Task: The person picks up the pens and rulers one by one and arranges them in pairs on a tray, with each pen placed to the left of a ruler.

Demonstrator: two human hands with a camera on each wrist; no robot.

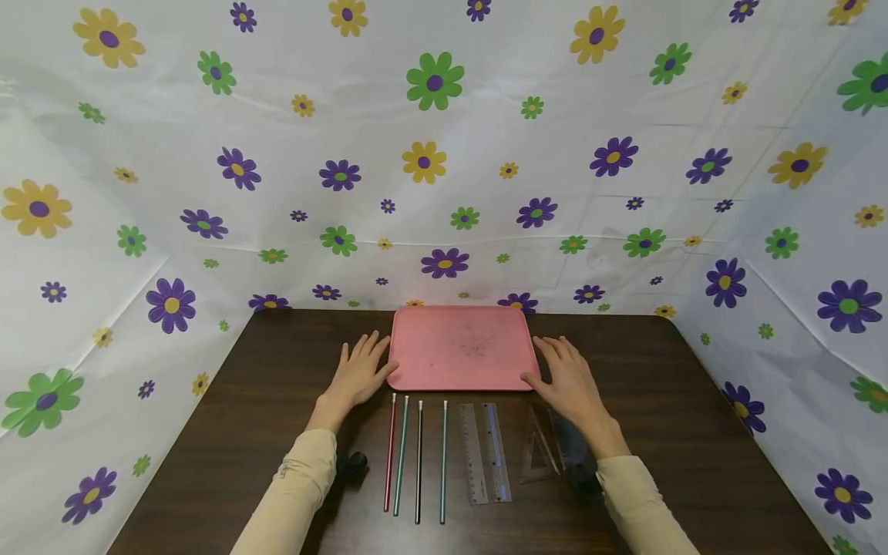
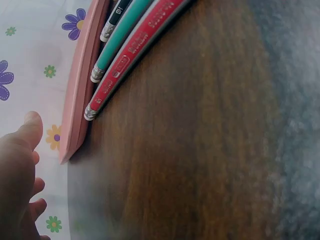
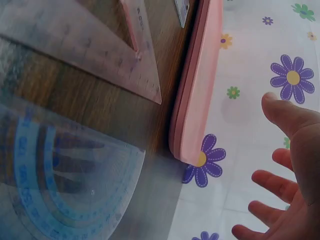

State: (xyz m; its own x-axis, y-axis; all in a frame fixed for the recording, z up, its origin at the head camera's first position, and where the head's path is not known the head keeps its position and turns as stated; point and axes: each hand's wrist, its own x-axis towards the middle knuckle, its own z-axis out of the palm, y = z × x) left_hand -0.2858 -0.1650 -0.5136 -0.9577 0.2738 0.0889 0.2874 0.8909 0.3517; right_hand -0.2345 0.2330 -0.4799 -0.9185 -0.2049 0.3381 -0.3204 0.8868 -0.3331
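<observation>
A pink tray (image 1: 463, 347) lies at the far middle of the dark table. Beside its left end is my left hand (image 1: 356, 374), fingers spread and straight, holding nothing. My right hand (image 1: 570, 381) is likewise spread at the tray's right end; whether either hand touches the rim I cannot tell. In front of the tray lie a red pencil (image 1: 390, 455), two teal pencils (image 1: 401, 456) and a black pencil (image 1: 419, 462), eraser ends toward it. To their right are two clear rulers (image 1: 474, 455), a set square (image 1: 537, 455) and a clear protractor (image 3: 90, 185) partly under my right arm.
Small dark round objects (image 1: 355, 465) show by both wrists, probably the wrist cameras. A white sheet with flowers (image 1: 444, 208) hangs behind and along both sides of the wooden table (image 1: 229, 462). The tray's back edge is close to this sheet.
</observation>
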